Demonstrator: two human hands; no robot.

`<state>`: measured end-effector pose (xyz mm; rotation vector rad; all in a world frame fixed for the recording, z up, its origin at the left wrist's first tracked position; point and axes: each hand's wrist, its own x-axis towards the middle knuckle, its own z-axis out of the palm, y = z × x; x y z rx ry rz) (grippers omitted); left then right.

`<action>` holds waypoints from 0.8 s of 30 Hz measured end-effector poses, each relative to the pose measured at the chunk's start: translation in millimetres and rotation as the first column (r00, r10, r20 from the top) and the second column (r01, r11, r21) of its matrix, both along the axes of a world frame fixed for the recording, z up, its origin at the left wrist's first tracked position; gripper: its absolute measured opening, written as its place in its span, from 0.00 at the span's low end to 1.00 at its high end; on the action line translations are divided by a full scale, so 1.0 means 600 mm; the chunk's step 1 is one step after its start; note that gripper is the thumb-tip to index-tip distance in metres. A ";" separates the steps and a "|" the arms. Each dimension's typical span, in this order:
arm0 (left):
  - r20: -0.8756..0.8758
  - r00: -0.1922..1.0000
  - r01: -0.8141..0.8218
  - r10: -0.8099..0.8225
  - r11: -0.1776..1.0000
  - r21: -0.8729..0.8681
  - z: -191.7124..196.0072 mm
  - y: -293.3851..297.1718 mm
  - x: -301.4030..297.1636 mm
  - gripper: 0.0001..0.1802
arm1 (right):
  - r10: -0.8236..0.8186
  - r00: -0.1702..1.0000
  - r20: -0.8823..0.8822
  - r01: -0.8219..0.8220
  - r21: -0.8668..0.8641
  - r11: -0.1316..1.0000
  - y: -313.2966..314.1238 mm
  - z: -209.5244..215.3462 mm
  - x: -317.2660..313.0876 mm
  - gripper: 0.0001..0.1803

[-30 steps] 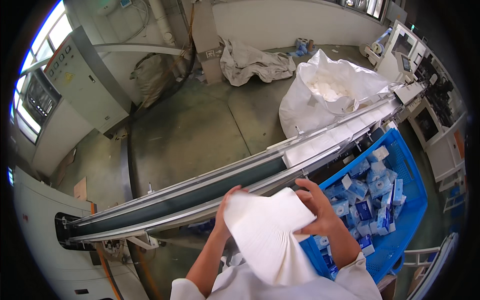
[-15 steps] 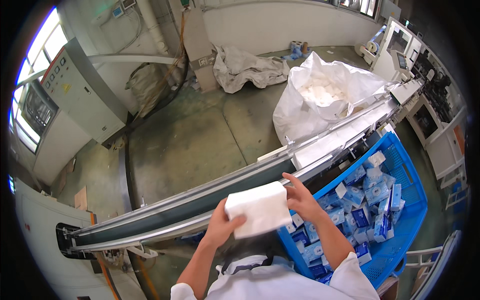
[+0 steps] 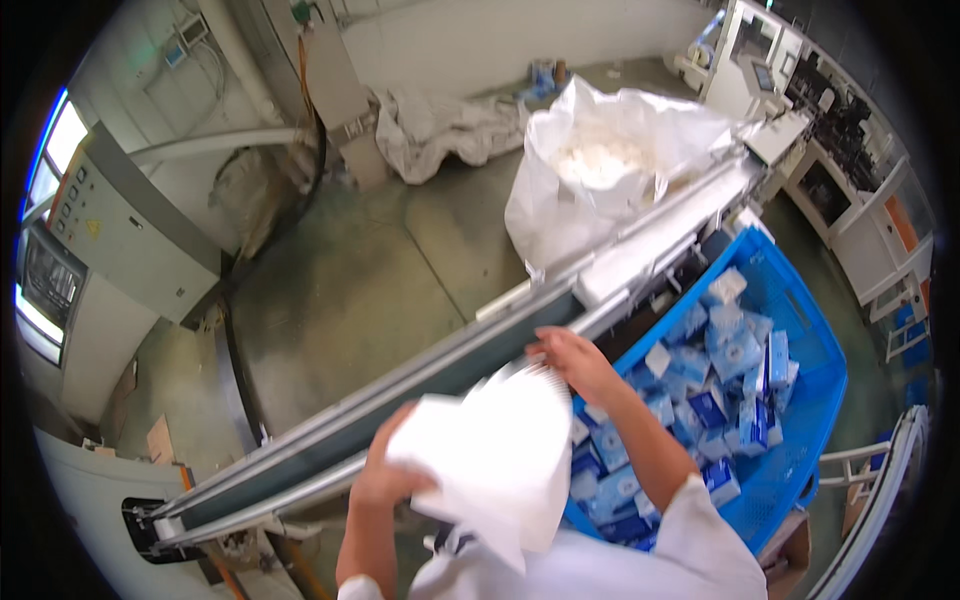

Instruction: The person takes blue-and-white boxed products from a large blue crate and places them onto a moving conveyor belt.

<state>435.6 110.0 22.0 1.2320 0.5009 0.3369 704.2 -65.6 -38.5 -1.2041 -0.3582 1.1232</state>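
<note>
A stack of white tissue paper (image 3: 490, 455) is spread and bent open between my hands, its sheets blurred by motion. My left hand (image 3: 388, 468) is closed round the stack's left edge. My right hand (image 3: 575, 362) has its fingers curled at the upper right corner, where the sheets fan apart. Beneath and beyond the paper runs a narrow conveyor (image 3: 395, 408) with a dark green belt and metal rails. Farther up it lies a long row of white tissue (image 3: 640, 262). To the right of my right forearm stands a blue plastic crate (image 3: 828, 400) holding several blue-and-white tissue packs (image 3: 690, 370).
Past the conveyor stands a large white sack (image 3: 540, 190) with white scraps (image 3: 600, 160) inside. A machine (image 3: 790, 100) is at the far right, a grey control cabinet (image 3: 135, 220) at the left. A crumpled grey sheet (image 3: 440, 130) lies by the back wall.
The compact tissue stack has opened and fanned out, coming nearer my body. My left hand has moved left and down, my right hand slightly up and left. The view has shifted.
</note>
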 end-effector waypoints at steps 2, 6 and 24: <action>0.083 0.995 -0.026 0.059 0.935 -0.353 -0.048 0.004 0.027 0.34 | 0.172 0.915 -0.364 -0.111 0.183 0.977 0.040 -0.001 -0.009 0.32; -0.177 0.982 -0.125 0.065 0.927 -0.353 -0.127 0.050 0.129 0.27 | 0.149 0.922 -0.357 -0.147 0.033 0.989 0.080 -0.012 0.005 0.39; -0.198 0.968 0.067 -0.156 0.915 -0.397 -0.179 0.044 0.254 0.31 | -0.094 0.995 -0.014 0.091 -0.164 0.982 0.031 -0.013 0.096 0.32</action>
